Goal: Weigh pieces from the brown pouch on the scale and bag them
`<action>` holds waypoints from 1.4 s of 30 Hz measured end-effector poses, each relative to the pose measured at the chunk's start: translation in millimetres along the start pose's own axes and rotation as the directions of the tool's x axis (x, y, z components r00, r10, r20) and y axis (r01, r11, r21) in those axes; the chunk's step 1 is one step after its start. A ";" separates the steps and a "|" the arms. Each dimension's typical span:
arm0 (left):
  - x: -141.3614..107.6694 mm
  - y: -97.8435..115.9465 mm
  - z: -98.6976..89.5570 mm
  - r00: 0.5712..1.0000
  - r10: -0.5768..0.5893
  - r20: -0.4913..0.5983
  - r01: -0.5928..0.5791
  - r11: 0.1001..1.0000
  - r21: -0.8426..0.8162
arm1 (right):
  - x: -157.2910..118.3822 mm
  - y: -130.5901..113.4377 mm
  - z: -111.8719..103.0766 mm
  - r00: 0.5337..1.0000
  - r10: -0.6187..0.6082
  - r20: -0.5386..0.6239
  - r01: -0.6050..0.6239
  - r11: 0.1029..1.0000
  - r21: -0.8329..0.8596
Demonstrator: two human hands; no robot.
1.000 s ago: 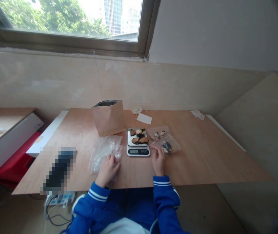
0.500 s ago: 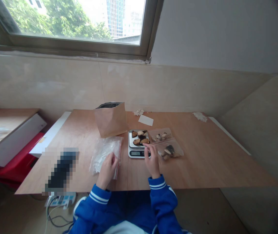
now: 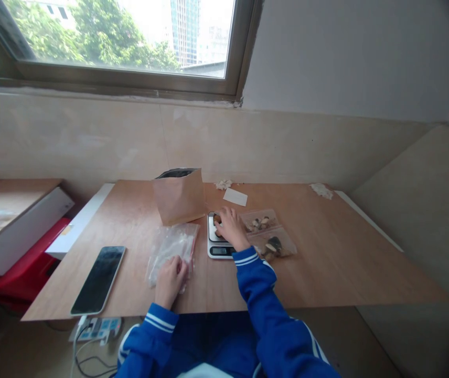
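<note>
A white kitchen scale [image 3: 212, 234] with a dark display stands mid-table. Dried brown pieces [image 3: 217, 218] lie on its plate, mostly hidden under my right hand [image 3: 231, 227], whose fingers are spread over them. Curled fingers close my left hand [image 3: 170, 277], which rests on the lower part of a stack of clear plastic bags [image 3: 169, 245]; whether it pinches anything is hidden. Right of the scale, one clear bag [image 3: 262, 221] holds small pale pieces, and a nearer bag [image 3: 277, 245] holds larger dark and pale pieces.
Behind the plastic bags stands an open brown paper pouch [image 3: 180, 197]. A white card [image 3: 235, 197] and crumpled tissue [image 3: 223, 184] lie at the back. On the left is a phone [image 3: 99, 281] with a cable, above a power strip [image 3: 97, 328]. More tissue [image 3: 322, 191] is back right.
My right hand has moved forward and left, from the scale's front right edge to over the pieces on its plate. My left hand has barely shifted.
</note>
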State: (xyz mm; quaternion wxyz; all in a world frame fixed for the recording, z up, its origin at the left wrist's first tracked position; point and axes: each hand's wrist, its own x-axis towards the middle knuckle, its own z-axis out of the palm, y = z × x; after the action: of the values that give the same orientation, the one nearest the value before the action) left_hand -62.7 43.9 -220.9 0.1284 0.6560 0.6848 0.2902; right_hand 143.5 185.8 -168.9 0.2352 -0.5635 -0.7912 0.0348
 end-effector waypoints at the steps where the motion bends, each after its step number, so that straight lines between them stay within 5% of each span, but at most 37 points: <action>1: -0.7 -1.5 3.4 0.999 0.034 -0.007 -0.034 0.999 0.036 | 8.8 0.2 3.0 0.998 -0.023 0.058 0.026 0.998 -0.049; 6: -1.3 -6.1 9.9 0.994 0.105 -0.004 -0.104 0.989 0.101 | 30.2 -6.2 17.0 0.985 -0.066 0.160 0.085 0.990 -0.115; 11: -0.4 -6.8 8.1 0.992 0.128 0.004 -0.127 0.983 0.134 | 22.6 -12.4 -0.3 0.999 -0.035 0.004 0.035 0.999 0.037; 18: -0.2 -7.8 9.4 0.991 0.132 0.010 -0.132 0.983 0.126 | -66.8 11.4 -14.1 0.924 0.236 -0.300 -0.068 0.875 0.479; 22: -0.4 -9.1 10.6 0.992 0.129 -0.002 -0.128 0.986 0.108 | -126.1 44.2 5.5 0.874 0.357 -0.330 -0.194 0.879 0.436; 26: -0.5 -10.0 11.3 0.991 0.135 0.001 -0.135 0.987 0.086 | -152.4 78.9 20.2 0.889 0.336 -0.311 -0.225 0.912 0.342; 33: -0.7 -8.3 9.0 0.992 0.127 0.002 -0.127 0.986 0.109 | -136.9 105.3 17.5 0.929 0.247 -0.274 -0.202 0.962 0.182; 42: -0.8 -10.4 10.2 0.991 0.131 0.026 -0.133 0.983 0.128 | -62.6 61.6 -7.8 0.962 0.141 -0.236 -0.086 0.970 0.227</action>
State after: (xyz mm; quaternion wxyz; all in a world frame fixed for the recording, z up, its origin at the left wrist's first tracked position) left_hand -65.5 45.8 -235.0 0.0720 0.7093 0.6561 0.2475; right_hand 216.5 149.7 -202.5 0.3900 -0.5793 -0.7130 0.0622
